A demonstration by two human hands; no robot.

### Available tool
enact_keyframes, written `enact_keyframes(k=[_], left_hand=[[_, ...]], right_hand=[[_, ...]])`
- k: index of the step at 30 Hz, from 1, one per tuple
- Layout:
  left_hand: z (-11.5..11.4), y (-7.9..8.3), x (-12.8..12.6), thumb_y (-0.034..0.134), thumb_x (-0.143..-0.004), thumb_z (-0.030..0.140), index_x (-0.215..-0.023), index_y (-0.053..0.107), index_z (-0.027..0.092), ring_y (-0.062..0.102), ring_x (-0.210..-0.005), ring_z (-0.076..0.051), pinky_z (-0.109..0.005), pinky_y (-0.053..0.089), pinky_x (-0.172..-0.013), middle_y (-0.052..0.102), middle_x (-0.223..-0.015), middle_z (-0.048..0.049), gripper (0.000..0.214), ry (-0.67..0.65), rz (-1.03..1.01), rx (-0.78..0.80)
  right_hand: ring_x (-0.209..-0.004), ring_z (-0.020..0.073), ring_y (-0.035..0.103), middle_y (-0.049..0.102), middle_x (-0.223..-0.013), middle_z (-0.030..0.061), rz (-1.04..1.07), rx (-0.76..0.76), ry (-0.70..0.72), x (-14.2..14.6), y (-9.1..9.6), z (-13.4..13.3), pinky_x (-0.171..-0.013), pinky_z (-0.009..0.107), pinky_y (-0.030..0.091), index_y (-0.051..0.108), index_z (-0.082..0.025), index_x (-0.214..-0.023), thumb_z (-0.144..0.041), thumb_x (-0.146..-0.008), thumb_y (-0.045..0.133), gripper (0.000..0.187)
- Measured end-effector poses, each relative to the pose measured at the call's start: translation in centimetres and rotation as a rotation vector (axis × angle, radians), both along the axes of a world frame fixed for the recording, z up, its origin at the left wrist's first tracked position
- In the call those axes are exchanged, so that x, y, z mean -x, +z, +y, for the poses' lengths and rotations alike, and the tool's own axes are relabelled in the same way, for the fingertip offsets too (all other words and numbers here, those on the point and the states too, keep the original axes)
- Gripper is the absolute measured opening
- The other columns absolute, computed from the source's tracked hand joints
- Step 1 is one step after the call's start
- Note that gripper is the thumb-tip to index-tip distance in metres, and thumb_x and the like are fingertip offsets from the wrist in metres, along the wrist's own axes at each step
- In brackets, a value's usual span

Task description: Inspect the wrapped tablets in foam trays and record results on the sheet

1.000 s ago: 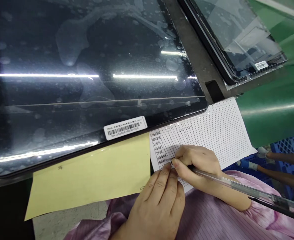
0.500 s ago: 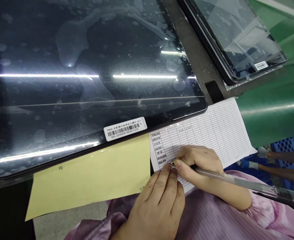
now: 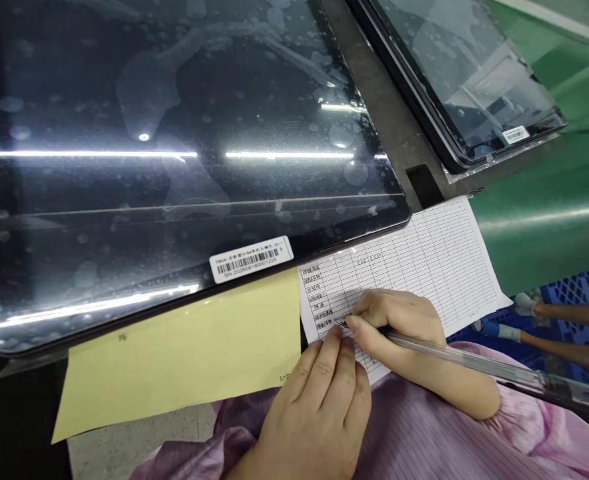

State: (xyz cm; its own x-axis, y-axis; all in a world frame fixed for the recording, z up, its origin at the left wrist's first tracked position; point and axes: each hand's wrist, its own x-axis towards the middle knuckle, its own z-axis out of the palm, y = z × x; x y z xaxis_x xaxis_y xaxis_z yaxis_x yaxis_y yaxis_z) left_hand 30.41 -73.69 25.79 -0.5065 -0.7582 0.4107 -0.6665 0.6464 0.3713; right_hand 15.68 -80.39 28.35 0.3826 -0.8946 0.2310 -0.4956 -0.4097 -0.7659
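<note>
My right hand is closed around a clear-barrelled pen, its tip down on a printed form with ruled rows and handwriting in the left column. Beside the pen tip, my left hand lies flat with fingers stretched out, pressing on the form's lower edge. A large black glass screen panel covers the form's upper left part. The panel carries a white barcode label near its lower edge. From under it sticks out a yellow paper sheet, to the left of my hands.
A second glass-fronted panel with a small label lies at the upper right. Green surface stretches along the right side. Another person's legs show at the right edge by blue slatted plastic.
The pen tip has shifted very slightly on the form. The view has moved a little, and both hands otherwise keep their places.
</note>
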Motion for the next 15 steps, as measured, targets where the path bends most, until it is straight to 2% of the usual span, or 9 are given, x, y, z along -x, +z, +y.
enact_keyframes(k=[15], left_hand=[[-0.14, 0.11, -0.21, 0.028, -0.091, 0.013, -0.1, 0.063, 0.009, 0.057, -0.108, -0.023, -0.035, 0.031, -0.102, 0.066, -0.103, -0.0101, 0.036, -0.018, -0.018, -0.009]], right_hand=[[-0.046, 0.0068, 0.045, 0.045, -0.051, -0.0053, 0.003, 0.017, 0.036, 0.04, -0.15, -0.09, -0.041, 0.019, 0.036, 0.035, -0.019, -0.062, -0.006, -0.082, 0.052, 0.029]])
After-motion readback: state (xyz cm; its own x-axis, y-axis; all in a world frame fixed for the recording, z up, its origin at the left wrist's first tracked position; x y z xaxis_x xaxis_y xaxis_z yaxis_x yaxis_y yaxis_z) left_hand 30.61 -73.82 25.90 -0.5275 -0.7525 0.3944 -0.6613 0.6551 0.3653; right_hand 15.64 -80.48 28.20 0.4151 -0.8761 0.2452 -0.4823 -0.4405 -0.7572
